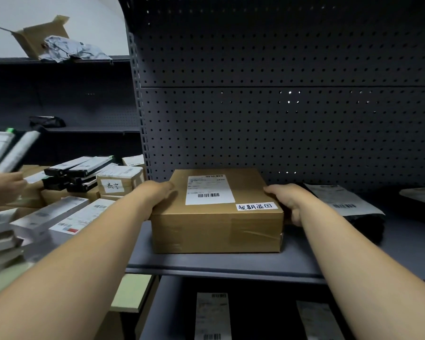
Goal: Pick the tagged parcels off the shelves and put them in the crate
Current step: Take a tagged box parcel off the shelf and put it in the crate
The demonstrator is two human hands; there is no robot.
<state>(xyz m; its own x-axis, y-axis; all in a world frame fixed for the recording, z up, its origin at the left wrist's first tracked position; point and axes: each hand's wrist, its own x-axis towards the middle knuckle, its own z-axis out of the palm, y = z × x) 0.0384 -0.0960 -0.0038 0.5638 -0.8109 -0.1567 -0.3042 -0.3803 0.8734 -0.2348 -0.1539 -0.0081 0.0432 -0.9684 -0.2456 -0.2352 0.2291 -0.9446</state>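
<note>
**Tagged box gripped on the shelf, not yet lifted**

I have the brown cardboard parcel [216, 212] squarely in front of me, resting flat on the grey shelf [231, 263]. It carries a printed shipping label [209, 190] on top and a small handwritten white tag [257, 206] near its front corner at about 4 o'clock from the label, so I judge this is one of the tagged ones. My left hand [157, 195] is pressed against its side at 9 o'clock, fingers together and curled over the top edge; my right hand [288, 201] clamps the opposite side at 3 o'clock, thumb tucked down the side face. The box looks seated on the shelf.

At 3 o'clock, near the right hand, lies a dark mailer bag [346, 204] with its own label. At 9 o'clock sits a heap of boxes [84, 182], where another person's hand [3, 187] is working.

No crate is in view, so I cannot tell how many parcels are already in. I judge the lift and carry remain.
</note>
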